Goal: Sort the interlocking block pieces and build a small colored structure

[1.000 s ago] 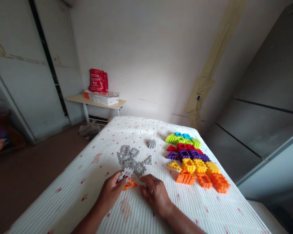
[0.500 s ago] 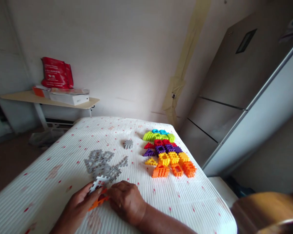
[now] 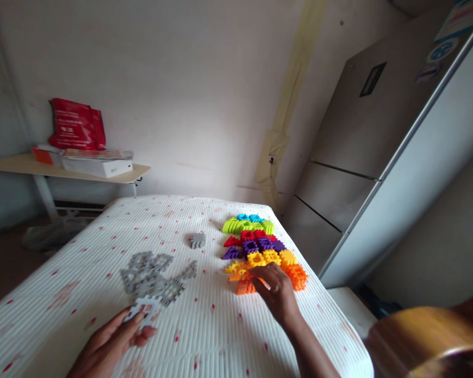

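Observation:
My left hand point(image 3: 114, 336) pinches a pale grey interlocking building tile point(image 3: 144, 308) with square openings, low at the near left. Just beyond it lies a loose heap of grey tiles point(image 3: 150, 273). At the right, my right hand point(image 3: 276, 291) is closed on an orange building tile point(image 3: 238, 274), holding it over the orange stacks; the fingers partly cover it. Right of this hand stands a stack of orange tiles point(image 3: 297, 277). Behind it, tiles are grouped by colour: yellow point(image 3: 271, 256), purple point(image 3: 232, 253), red point(image 3: 232, 241), green point(image 3: 230, 226) and blue point(image 3: 249, 217).
A small grey stack point(image 3: 197, 240) stands apart near the middle of the white quilted surface point(image 3: 205, 336). Against the wall is a side table point(image 3: 16, 165) with boxes and a red bag point(image 3: 76, 123). A refrigerator point(image 3: 339, 136) and a wooden chair back point(image 3: 421, 336) are at the right.
My right hand has moved from beside my left hand to the orange stacks, carrying the orange tile. My left hand keeps the grey tile. The view has shifted slightly right.

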A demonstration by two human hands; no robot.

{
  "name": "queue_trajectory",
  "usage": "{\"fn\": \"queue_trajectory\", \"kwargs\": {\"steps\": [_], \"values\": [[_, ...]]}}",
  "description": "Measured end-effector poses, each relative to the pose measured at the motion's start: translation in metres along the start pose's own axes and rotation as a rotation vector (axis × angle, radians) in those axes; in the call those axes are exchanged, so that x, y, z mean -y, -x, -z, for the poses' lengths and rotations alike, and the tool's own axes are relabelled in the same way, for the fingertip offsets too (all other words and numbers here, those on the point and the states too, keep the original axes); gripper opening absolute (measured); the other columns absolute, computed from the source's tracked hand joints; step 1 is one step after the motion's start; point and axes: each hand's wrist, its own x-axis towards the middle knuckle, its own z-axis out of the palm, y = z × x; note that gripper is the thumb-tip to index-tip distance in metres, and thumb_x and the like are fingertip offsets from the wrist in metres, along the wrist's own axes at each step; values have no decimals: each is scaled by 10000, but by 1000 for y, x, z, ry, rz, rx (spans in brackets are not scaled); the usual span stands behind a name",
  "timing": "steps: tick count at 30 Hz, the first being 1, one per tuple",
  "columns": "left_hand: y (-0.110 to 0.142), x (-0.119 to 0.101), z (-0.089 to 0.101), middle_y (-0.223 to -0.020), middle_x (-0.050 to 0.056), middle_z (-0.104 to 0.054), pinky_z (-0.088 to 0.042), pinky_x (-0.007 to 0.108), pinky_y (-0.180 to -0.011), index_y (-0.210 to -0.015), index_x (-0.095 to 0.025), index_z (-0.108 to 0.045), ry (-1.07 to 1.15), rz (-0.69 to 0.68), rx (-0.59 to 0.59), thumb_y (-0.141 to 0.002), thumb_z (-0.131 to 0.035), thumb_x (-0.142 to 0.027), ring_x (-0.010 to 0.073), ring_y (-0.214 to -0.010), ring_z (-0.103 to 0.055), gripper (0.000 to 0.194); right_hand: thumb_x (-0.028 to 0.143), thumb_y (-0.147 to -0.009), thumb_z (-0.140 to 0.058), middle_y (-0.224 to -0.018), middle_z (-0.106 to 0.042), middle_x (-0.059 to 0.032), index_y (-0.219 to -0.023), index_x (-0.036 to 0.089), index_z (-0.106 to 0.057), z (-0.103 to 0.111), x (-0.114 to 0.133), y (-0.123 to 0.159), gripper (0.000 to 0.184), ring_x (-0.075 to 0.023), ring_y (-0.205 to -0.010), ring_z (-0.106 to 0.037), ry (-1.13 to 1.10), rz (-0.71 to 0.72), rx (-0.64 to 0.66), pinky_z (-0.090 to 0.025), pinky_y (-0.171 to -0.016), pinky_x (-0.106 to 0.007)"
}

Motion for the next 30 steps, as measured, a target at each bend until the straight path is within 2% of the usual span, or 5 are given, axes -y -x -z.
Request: {"fn": "queue_trajectory", "kwargs": {"steps": [3,8,14,19,30], "values": [[0,1,0,-788,43,-745,-487,348,-862,-1062,-199,-578,44,-1,4,-604,-609,-714,270,-873,-669,690,241,-898,-521,-852,-711,-52,-950,215,-695,8,-16,2,184,-180,-762,-627,49,-13,-4,-499,-695,-300],[0,4,2,-773,30,-745,-491,364,-854,-985,-232,-625,106,-7,-13,-634,-648,-643,271,-856,-669,541,259,-900,-507,-857,-714,-54,-927,213,-702,5,-26,6,202,-186,-768,-633,54,-80,10,-505,-691,-306],[3,-1,0,-753,31,-741,-521,316,-774,-962,-216,-640,110,-22,-26,-572,-670,-680,256,-813,-673,607,283,-874,-536,-827,-716,-41,-874,221,-710,1,-33,10,184,-183,-771,-631,26,-142,29,-503,-680,-287],[4,-2,-1,-806,26,-745,-512,298,-791,-1023,-216,-596,118,-14,-29,-591,-663,-674,242,-839,-667,633,279,-882,-525,-820,-714,-36,-866,219,-706,1,-36,11,191,-179,-747,-618,43,-162,59,-486,-678,-288],[2,2,1,-793,13,-746,-509,299,-804,-971,-242,-635,86,-21,-14,-650,-629,-648,246,-857,-670,518,302,-891,-503,-806,-715,-51,-852,218,-707,-3,-35,13,224,-178,-737,-632,51,-157,14,-495,-671,-277]]}}
